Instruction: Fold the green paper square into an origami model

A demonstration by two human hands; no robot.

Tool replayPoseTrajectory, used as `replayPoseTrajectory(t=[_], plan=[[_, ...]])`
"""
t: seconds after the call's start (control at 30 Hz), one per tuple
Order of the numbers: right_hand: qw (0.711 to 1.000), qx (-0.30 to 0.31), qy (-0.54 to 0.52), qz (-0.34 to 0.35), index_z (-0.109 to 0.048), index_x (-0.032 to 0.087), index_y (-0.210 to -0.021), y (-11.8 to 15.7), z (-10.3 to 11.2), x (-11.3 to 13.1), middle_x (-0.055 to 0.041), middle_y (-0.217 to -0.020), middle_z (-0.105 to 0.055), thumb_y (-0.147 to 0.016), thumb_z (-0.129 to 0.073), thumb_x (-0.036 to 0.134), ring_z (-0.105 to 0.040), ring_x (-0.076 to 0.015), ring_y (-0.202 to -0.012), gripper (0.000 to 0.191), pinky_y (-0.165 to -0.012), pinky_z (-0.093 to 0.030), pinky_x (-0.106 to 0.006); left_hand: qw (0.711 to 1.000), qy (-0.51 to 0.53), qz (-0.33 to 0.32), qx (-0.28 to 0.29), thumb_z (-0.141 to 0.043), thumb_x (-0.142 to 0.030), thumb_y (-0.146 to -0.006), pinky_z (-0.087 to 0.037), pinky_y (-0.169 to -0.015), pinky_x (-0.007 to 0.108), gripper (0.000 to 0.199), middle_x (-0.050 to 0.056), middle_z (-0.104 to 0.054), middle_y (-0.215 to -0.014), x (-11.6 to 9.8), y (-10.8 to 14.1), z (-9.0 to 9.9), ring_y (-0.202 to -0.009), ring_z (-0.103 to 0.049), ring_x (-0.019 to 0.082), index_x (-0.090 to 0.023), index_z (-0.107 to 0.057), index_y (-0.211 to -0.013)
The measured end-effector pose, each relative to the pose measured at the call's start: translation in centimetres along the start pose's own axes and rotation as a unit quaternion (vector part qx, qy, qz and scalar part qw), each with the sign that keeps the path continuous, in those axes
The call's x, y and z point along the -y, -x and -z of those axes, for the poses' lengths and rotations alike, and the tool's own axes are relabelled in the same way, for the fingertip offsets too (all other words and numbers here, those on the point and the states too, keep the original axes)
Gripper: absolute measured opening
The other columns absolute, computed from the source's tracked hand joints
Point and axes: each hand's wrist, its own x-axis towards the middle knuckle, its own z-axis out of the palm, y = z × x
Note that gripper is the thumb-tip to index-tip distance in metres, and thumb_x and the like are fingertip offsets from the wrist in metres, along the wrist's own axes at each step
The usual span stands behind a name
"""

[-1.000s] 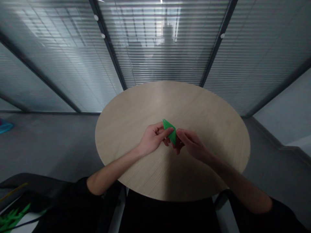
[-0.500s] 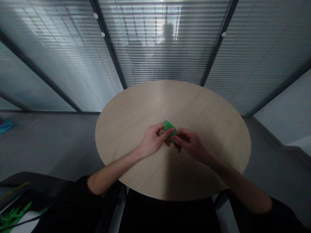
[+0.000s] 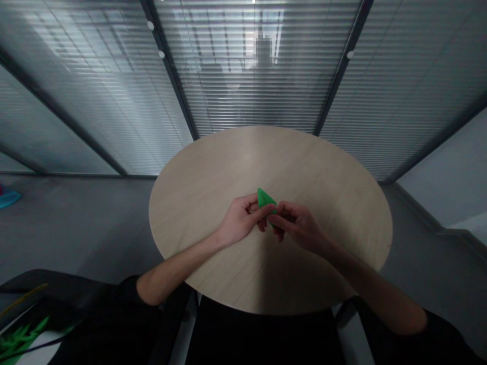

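Observation:
A small piece of folded green paper [image 3: 265,199] is pinched between my two hands, above the middle of a round pale wood table [image 3: 266,157]. Only its pointed upper end shows clearly; my fingers hide the lower part. My left hand [image 3: 241,219] grips it from the left with thumb and fingers. My right hand [image 3: 299,226] closes on it from the right, its fingertips against the paper. Both forearms rest out over the table's near edge.
Glass partitions with slatted blinds stand behind the table, and a dim person's shape [image 3: 262,66] shows through them. Grey floor surrounds the table. A dark item with green leafy shapes [image 3: 23,339] lies at lower left; a teal object [image 3: 8,197] sits at the left edge.
My hands have drawn closer together over the green paper. Less of it shows now: the long diamond seen earlier is reduced to its upper tip above my fingers.

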Motion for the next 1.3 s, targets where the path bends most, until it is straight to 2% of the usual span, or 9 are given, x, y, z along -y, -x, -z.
replayPoseTrajectory(t=[0.2,0.37,0.57,0.73,0.83,0.9,0.97,1.17,1.3], plan=[[0.999,0.031,0.015,-0.006,-0.069,0.016,-0.086,0.07,0.03,-0.03,0.0009,-0.069,-0.064,-0.094,-0.068,0.048,-0.058,-0.0089,-0.055,0.033,-0.050,-0.052,-0.021,0.999,-0.031,-0.017,-0.024,-0.071,-0.044,-0.091,-0.050,-0.048,0.019,0.034,-0.001,-0.064,-0.056,-0.22,0.14,-0.18,-0.047,-0.060,0.010,-0.015,-0.062,-0.078],[0.999,0.044,0.018,-0.012,-0.068,0.016,-0.090,0.30,-0.02,-0.14,0.0006,-0.073,-0.064,-0.093,-0.072,0.045,-0.058,-0.0092,-0.058,0.029,-0.053,-0.052,-0.022,0.998,-0.034,-0.025,-0.044,-0.072,-0.046,-0.091,-0.049,-0.048,0.019,0.034,-0.001,-0.064,-0.058,-0.21,0.13,-0.14,-0.048,-0.059,0.010,-0.015,-0.062,-0.079],[0.999,0.050,0.018,-0.010,-0.068,0.016,-0.090,0.25,0.03,-0.43,0.0012,-0.072,-0.062,-0.095,-0.069,0.046,-0.058,-0.0093,-0.059,0.030,-0.053,-0.051,-0.021,0.998,-0.034,-0.032,-0.040,-0.071,-0.043,-0.091,-0.049,-0.048,0.018,0.031,-0.001,-0.064,-0.058,-0.11,0.13,-0.04,-0.049,-0.060,0.009,-0.015,-0.063,-0.080],[0.995,0.089,0.033,-0.029,-0.067,0.017,-0.098,0.40,0.26,-0.09,0.0011,-0.082,-0.064,-0.083,-0.083,0.045,-0.060,-0.0093,-0.062,0.035,-0.057,-0.054,-0.022,0.998,-0.023,-0.032,-0.043,-0.071,-0.041,-0.092,-0.051,-0.049,0.018,0.031,0.000,-0.068,-0.059,-0.50,0.13,-0.01,-0.049,-0.062,0.010,-0.015,-0.062,-0.078],[0.993,0.109,0.028,-0.036,-0.066,0.016,-0.095,0.39,0.44,0.09,0.0005,-0.078,-0.064,-0.088,-0.074,0.056,-0.062,-0.0102,-0.062,0.041,-0.057,-0.054,-0.023,0.999,-0.017,-0.027,-0.036,-0.071,-0.041,-0.092,-0.051,-0.049,0.018,0.031,0.000,-0.068,-0.059,-0.51,0.11,-0.02,-0.049,-0.062,0.010,-0.016,-0.062,-0.078],[0.993,0.106,0.020,-0.038,-0.066,0.015,-0.093,0.28,0.51,0.07,-0.0011,-0.075,-0.064,-0.095,-0.058,0.064,-0.063,-0.0108,-0.060,0.050,-0.056,-0.054,-0.023,0.999,-0.016,-0.025,-0.031,-0.072,-0.043,-0.091,-0.051,-0.048,0.018,0.032,0.000,-0.067,-0.058,-0.41,0.11,-0.04,-0.049,-0.062,0.010,-0.015,-0.062,-0.079],[0.994,0.099,0.024,-0.041,-0.066,0.015,-0.092,0.15,0.51,0.00,-0.0019,-0.073,-0.065,-0.099,-0.050,0.066,-0.063,-0.0110,-0.059,0.054,-0.056,-0.054,-0.023,0.999,-0.020,-0.026,-0.025,-0.072,-0.045,-0.091,-0.050,-0.048,0.018,0.034,0.000,-0.066,-0.058,-0.28,0.13,-0.05,-0.049,-0.061,0.010,-0.015,-0.062,-0.079],[0.996,0.090,0.023,-0.019,-0.067,0.016,-0.091,0.11,0.28,-0.17,0.0018,-0.067,-0.061,-0.098,-0.060,0.055,-0.060,-0.0101,-0.057,0.041,-0.053,-0.051,-0.022,0.999,-0.036,-0.029,-0.026,-0.072,-0.046,-0.091,-0.048,-0.048,0.018,0.035,-0.001,-0.064,-0.059,-0.25,0.16,-0.01,-0.050,-0.060,0.009,-0.015,-0.062,-0.078],[0.996,0.086,0.020,-0.014,-0.068,0.016,-0.090,0.22,0.25,-0.17,0.0015,-0.067,-0.062,-0.099,-0.061,0.053,-0.060,-0.0098,-0.057,0.039,-0.053,-0.050,-0.021,1.000,-0.014,-0.013,-0.011,-0.072,-0.047,-0.091,-0.048,-0.047,0.017,0.037,-0.001,-0.064,-0.058,-0.36,0.10,0.04,-0.049,-0.060,0.009,-0.015,-0.061,-0.078]])
